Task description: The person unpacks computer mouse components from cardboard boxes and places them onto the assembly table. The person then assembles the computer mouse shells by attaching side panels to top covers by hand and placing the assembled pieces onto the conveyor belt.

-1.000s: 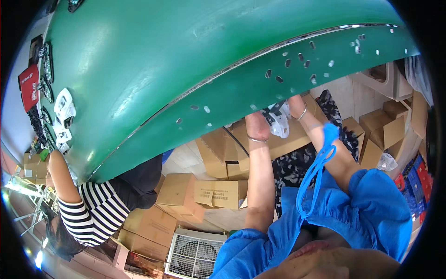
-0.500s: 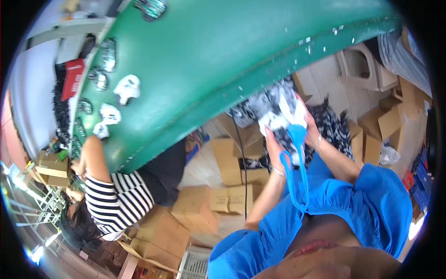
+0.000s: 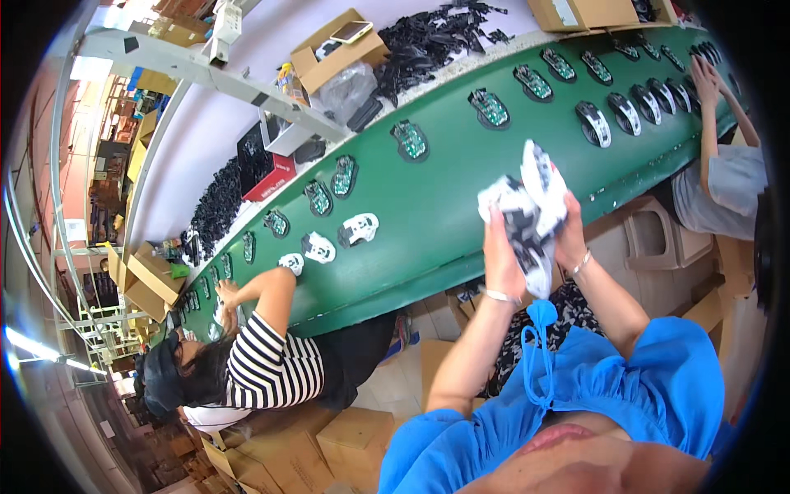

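Note:
Several white-and-black computer mouse shells (image 3: 520,206) are bunched between my two hands, above the near edge of a green conveyor belt (image 3: 395,210). My left hand (image 3: 502,259) closes round the bunch from the left. My right hand (image 3: 569,239) grips it from the right, where one shell (image 3: 541,177) stands up tilted. Motion smears the bunch, and its lower pieces overlap. Beyond my hands, along the belt's far side, lie mouse bases with green circuit boards (image 3: 490,109). White shells (image 3: 358,230) lie left of my hands, and white-topped mice (image 3: 594,123) line up to the right.
At left, a person in a striped top (image 3: 276,362) reaches onto the belt. Another person's hands (image 3: 706,82) are at the far right. Behind the belt are black parts (image 3: 428,41) and an open carton (image 3: 337,53). Cartons (image 3: 358,440) and a plastic stool (image 3: 666,230) stand below.
My hands have brought the mouse shells up from below the belt's edge to above it. The view has swung up, showing more of the belt and the far side.

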A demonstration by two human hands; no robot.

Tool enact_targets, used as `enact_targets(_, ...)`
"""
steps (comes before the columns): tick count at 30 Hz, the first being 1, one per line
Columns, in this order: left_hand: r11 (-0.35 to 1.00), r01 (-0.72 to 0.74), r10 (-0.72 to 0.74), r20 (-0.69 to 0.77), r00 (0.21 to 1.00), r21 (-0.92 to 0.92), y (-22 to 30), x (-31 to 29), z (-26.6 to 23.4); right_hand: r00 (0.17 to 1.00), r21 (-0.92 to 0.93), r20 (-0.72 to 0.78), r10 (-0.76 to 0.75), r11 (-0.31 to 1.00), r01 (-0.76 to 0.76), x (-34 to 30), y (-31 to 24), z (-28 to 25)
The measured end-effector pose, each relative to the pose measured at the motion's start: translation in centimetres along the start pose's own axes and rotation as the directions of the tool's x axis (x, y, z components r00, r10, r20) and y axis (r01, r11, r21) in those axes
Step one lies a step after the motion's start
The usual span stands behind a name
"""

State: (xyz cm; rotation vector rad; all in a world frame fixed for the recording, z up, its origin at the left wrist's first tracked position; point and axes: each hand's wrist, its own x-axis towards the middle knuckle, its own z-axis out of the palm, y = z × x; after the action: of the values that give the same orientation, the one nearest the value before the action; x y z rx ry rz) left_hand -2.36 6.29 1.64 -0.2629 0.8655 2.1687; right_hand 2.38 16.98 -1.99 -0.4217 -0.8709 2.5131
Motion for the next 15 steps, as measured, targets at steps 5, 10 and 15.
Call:
enact_targets(5,0.995,0.097,-0.102,0.195,0.975,0.037,6.4,13.2,5.6,0.993,0.208,0.095,0.075,0.974,-0.094,14.7,-3.0,1.6)
enact_targets(10,0.97,0.099,-0.114,0.055,0.992,0.223,12.9,28.3,9.8,0.981,0.305,0.11,0.162,0.933,-0.188,31.0,-4.3,1.8)
enact_targets(15,0.972,0.015,0.0,-0.063,0.998,0.235,19.3,41.9,11.0,0.962,0.486,0.024,0.272,0.837,-0.249,45.8,-3.0,1.3)
